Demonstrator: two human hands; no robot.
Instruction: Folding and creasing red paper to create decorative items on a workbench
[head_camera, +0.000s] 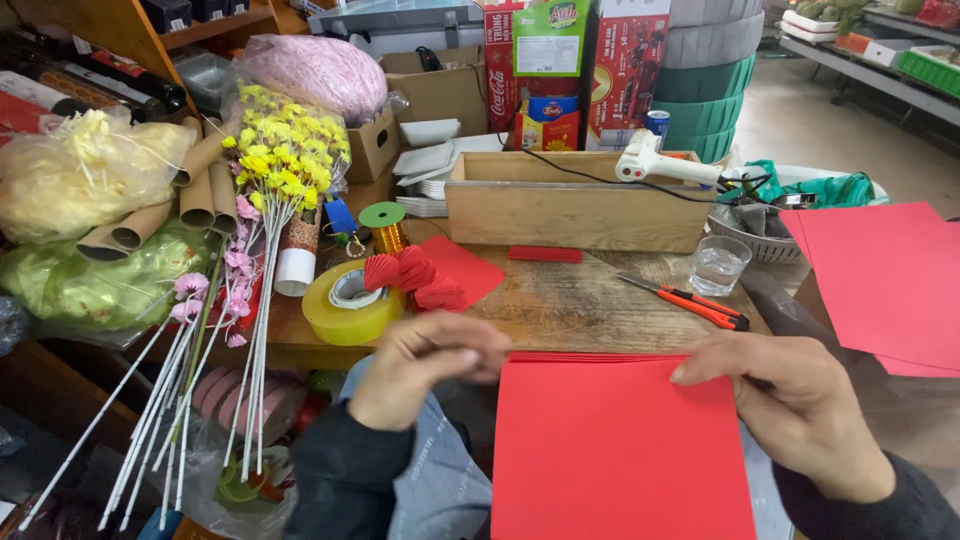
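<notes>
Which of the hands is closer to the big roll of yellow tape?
The left hand. It sits just right of and below the yellow tape roll, at the red paper's top left corner. The right hand holds the sheet's right side, much farther away.

Both my hands low in front of me, fingers pinched

My left hand (425, 365) is curled, knuckles up, its fingers (480, 357) pressed together and pointing right. My right hand (800, 405) lies back-up, wrist angled in from the lower right, fingers (712, 362) stretched left and pinched shut. Dark sleeves cover both forearms. The hands are apart, level with each other.
</notes>
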